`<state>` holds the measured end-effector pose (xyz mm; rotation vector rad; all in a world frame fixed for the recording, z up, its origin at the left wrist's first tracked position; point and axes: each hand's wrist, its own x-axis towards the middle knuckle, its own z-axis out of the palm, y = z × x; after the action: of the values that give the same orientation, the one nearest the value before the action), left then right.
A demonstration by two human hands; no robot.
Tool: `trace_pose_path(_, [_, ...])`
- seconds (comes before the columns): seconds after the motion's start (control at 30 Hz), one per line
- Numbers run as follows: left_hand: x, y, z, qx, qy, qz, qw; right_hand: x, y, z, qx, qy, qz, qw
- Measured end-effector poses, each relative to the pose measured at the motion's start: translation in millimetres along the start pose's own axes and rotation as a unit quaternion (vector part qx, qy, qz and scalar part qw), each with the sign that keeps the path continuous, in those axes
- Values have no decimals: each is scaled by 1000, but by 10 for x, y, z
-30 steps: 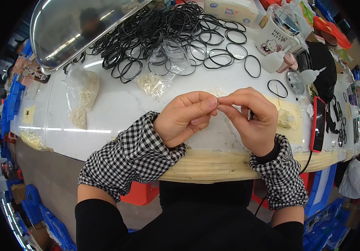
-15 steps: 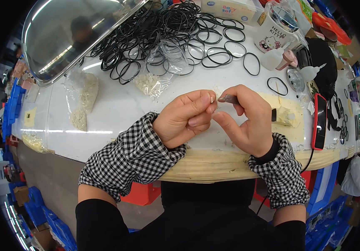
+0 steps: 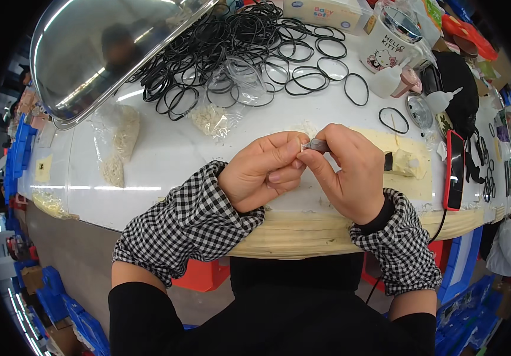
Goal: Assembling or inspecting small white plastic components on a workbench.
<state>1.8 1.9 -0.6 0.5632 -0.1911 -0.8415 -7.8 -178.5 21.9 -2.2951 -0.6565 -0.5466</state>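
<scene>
My left hand (image 3: pixel 264 172) pinches a tiny off-white piece (image 3: pixel 302 146) between thumb and forefinger, too small to name. Closed around a small grey metal blade-like tool (image 3: pixel 317 145), my right hand (image 3: pixel 353 169) brings its tip up against that piece. The tool's far end is hidden in the fingers. Both hands are held above the near edge of the white table. Beyond them lie a clear bag (image 3: pixel 211 120) of small off-white pieces and, farther left, another such bag (image 3: pixel 124 137). A few pale crumbs (image 3: pixel 306 127) are on the table just past my fingertips.
A heap of black rubber rings (image 3: pixel 208 53) covers the back, beside a large shiny metal cover (image 3: pixel 113 53). At right are a white cup (image 3: pixel 389 47), a squeeze bulb (image 3: pixel 439 101), a yellow-taped block (image 3: pixel 407 163) and a red-cased phone (image 3: pixel 454 172). Wood-coloured tape lines the front edge (image 3: pixel 303 234).
My right thumb has closed in toward the forefinger. The metal tool has moved slightly left and down, and its tip now meets the small piece. My left hand has barely moved.
</scene>
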Motion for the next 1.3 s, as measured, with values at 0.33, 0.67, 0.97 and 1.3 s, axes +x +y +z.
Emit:
trace_pose_path(0.33, [-12,33,49,-10,18,-10,1000,-7,-19,-24,7,-2,-4,1000])
trace_pose_path(0.67, [-13,19,35,13,5,1,1000,-11,5,-2,-10,12,-18,1000])
trace_pose_path(0.97, [-27,31,67,12,19,6,1000,-9,-8,-29,-31,17,-25,999])
trace_pose_path(1.3, [-29,45,71,32,21,19,999,3,-37,-69,-56,0,-27,998])
